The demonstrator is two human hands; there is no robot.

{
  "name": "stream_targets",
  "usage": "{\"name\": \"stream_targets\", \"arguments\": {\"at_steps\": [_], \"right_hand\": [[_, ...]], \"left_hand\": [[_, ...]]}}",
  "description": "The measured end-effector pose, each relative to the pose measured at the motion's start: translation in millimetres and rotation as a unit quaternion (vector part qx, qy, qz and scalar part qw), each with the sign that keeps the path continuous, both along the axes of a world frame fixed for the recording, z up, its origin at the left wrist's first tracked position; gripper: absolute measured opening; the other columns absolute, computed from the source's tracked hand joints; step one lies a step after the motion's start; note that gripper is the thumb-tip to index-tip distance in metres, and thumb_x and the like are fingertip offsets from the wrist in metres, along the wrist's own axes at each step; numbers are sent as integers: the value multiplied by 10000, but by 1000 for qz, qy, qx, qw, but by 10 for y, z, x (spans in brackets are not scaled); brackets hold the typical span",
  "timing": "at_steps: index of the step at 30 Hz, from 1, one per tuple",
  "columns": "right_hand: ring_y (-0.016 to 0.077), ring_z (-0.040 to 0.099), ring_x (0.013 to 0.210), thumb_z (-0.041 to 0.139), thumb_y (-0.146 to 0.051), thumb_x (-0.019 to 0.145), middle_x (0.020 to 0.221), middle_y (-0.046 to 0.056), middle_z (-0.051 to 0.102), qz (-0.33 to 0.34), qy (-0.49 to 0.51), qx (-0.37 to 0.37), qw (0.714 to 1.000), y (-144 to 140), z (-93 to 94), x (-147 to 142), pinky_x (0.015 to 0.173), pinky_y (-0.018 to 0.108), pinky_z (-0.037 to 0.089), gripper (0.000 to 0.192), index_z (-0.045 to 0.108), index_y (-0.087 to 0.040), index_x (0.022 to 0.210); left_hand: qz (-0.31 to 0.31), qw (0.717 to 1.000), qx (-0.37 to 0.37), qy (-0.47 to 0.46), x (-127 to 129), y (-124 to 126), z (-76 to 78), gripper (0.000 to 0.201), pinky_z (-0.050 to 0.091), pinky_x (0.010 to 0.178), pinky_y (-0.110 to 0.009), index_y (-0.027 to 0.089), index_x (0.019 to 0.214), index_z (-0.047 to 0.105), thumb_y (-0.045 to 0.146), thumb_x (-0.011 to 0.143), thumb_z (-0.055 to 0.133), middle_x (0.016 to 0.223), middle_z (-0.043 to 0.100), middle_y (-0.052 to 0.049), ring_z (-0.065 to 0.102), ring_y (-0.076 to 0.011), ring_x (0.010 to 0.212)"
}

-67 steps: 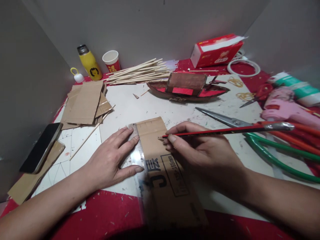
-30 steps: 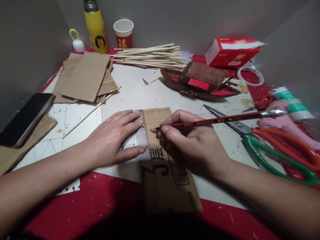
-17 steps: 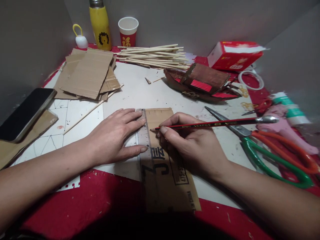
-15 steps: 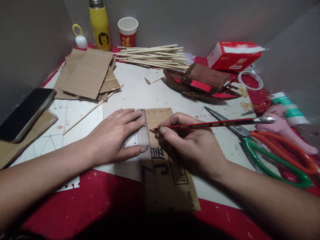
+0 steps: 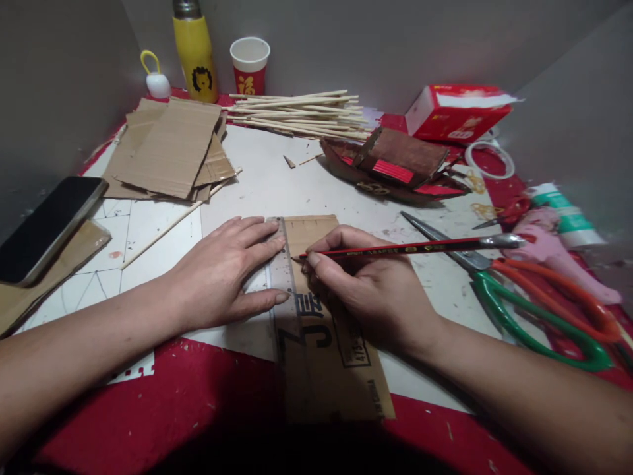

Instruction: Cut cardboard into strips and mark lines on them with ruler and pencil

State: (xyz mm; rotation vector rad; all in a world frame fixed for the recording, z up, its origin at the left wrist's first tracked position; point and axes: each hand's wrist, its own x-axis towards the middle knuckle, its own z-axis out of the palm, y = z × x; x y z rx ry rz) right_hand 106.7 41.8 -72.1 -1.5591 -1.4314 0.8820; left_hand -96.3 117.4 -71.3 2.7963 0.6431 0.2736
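Observation:
My left hand (image 5: 232, 267) lies flat, fingers outstretched and thumb apart, pressing a clear ruler (image 5: 283, 284). Under the ruler is a strip of brown cardboard (image 5: 341, 389) with dark printed characters, lying lengthwise in front of me. In my right hand (image 5: 378, 287), a red and black pencil (image 5: 420, 248) is pinched between thumb and fingers. Its sharpened tip is at the ruler's right edge, over the upper part of the cardboard; whether it touches cannot be told. The heel of my right hand covers some of the cardboard's right side.
Scissors (image 5: 539, 310) with green and orange handles lie right of my right hand. Behind stand a brown model boat (image 5: 395, 165), wooden sticks (image 5: 297, 112) and stacked cardboard sheets (image 5: 163, 148). A phone (image 5: 49, 224) rests at left; a yellow bottle (image 5: 194, 59) and paper cup (image 5: 250, 66) stand at the back.
The whole view has shifted slightly left. The pencil's rear end has moved a little left, while its tip stays by the ruler's edge. My left hand keeps its place on the ruler.

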Motion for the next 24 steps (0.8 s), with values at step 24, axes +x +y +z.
{"name": "stream_targets", "arguments": {"at_steps": [24], "right_hand": [[145,546,587,602,-194,821,637,-15,595,-13,-29,16,999,7,13,-1,523,286,407,136,563,-235,697]], "left_hand": [[1,1000,-7,3,-3,7,7,635,365,1145,-614,78,1381,561,514,921,586,1484,508,-243,451,-413,1393]]}}
